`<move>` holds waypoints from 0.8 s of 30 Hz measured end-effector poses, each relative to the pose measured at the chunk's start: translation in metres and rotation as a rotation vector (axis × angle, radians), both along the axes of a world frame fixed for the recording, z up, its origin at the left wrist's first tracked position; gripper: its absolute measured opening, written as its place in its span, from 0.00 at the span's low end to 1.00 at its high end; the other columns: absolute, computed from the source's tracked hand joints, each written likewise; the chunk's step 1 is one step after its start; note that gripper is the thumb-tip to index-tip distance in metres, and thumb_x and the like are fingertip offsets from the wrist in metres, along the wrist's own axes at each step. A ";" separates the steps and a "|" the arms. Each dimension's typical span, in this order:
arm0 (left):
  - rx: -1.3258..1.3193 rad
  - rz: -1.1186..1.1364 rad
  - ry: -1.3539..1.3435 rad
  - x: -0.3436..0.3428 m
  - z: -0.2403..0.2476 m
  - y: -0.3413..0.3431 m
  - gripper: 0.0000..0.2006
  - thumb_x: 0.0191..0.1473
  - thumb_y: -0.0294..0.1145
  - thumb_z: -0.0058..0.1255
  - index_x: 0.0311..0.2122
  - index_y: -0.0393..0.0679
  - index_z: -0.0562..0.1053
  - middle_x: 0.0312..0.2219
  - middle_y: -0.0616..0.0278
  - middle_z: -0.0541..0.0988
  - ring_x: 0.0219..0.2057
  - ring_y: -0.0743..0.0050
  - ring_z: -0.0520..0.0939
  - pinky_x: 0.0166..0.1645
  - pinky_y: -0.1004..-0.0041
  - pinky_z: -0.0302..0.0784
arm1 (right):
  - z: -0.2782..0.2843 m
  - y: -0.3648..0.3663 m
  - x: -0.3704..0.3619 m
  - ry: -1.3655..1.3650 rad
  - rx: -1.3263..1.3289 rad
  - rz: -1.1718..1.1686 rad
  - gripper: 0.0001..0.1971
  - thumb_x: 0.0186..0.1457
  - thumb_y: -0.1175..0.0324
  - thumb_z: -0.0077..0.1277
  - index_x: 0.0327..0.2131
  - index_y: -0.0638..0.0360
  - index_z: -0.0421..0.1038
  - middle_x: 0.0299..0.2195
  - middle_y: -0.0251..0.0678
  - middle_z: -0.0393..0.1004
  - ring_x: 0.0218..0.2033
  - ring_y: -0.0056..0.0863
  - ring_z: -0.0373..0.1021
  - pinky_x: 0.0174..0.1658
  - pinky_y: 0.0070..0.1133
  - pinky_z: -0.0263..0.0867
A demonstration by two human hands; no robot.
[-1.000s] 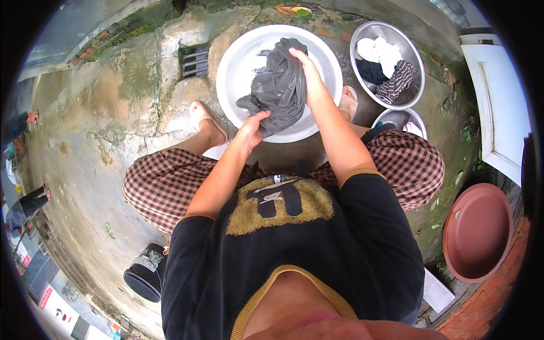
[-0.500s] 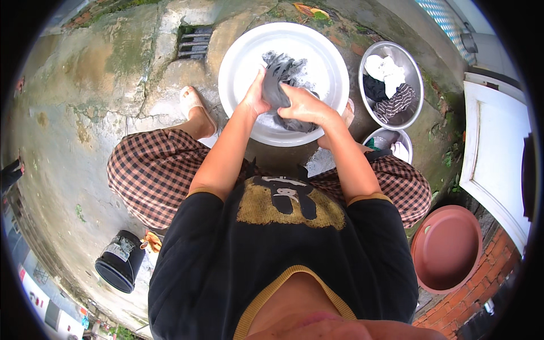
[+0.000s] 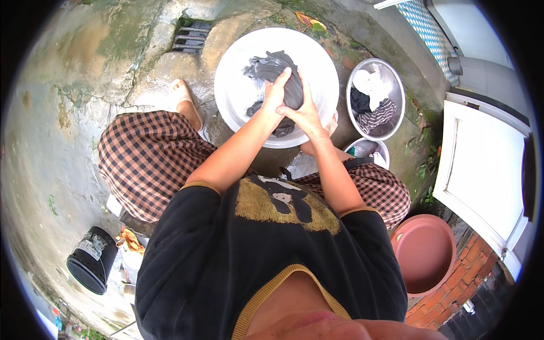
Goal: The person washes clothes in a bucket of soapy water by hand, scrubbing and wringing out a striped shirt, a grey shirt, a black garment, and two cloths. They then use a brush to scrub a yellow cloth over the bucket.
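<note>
A dark grey wet cloth (image 3: 273,63) lies bunched in a large white basin (image 3: 229,119) between my feet, with whitish suds around it. My left hand (image 3: 274,95) grips the cloth from its left side, fingers pointing away from me. Against the cloth's right side, my right hand (image 3: 306,116) is closed, its thumb reaching across toward the left hand. The two hands meet at the near part of the cloth. Part of the cloth is hidden under my hands, and its exact kind I cannot make out.
Right of the basin stands a metal bowl (image 3: 400,116) holding white, black and striped clothes. A smaller metal bowl (image 3: 386,154) sits nearer, by my knee. A reddish-brown tub (image 3: 422,255) is at lower right, a black bucket (image 3: 93,260) at lower left, a drain grate (image 3: 191,37) beyond.
My hands have drawn together around the cloth and turned it; its bulk now sits farther toward the basin's far side. The whole view has shifted slightly.
</note>
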State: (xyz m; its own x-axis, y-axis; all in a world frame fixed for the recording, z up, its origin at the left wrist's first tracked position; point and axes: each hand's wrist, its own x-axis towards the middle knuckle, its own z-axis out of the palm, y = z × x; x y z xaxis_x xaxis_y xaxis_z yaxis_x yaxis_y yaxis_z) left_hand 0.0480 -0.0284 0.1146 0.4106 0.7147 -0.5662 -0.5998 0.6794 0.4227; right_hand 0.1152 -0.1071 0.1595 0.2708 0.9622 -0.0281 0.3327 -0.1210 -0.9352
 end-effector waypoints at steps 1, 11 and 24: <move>0.025 -0.006 -0.022 -0.004 0.015 0.004 0.15 0.53 0.37 0.52 0.41 0.37 0.70 0.35 0.57 0.77 0.33 0.67 0.80 0.39 0.66 0.79 | -0.012 0.002 0.000 0.159 0.010 -0.074 0.50 0.36 0.69 0.66 0.62 0.59 0.46 0.59 0.43 0.54 0.60 0.34 0.52 0.61 0.27 0.47; 0.218 -0.619 0.493 -0.025 -0.119 -0.011 0.29 0.58 0.42 0.43 0.57 0.31 0.57 0.52 0.53 0.67 0.53 0.65 0.66 0.59 0.70 0.57 | -0.114 0.054 0.056 -0.404 -0.700 -0.333 0.41 0.43 0.74 0.54 0.62 0.41 0.48 0.43 0.48 0.71 0.44 0.41 0.70 0.46 0.30 0.66; -0.298 -0.048 0.255 -0.021 -0.152 0.017 0.21 0.57 0.44 0.46 0.47 0.36 0.67 0.41 0.54 0.73 0.44 0.63 0.73 0.49 0.63 0.68 | -0.155 0.058 -0.001 -0.507 -0.316 -0.051 0.22 0.42 0.78 0.49 0.45 0.50 0.71 0.46 0.51 0.68 0.49 0.46 0.65 0.48 0.33 0.64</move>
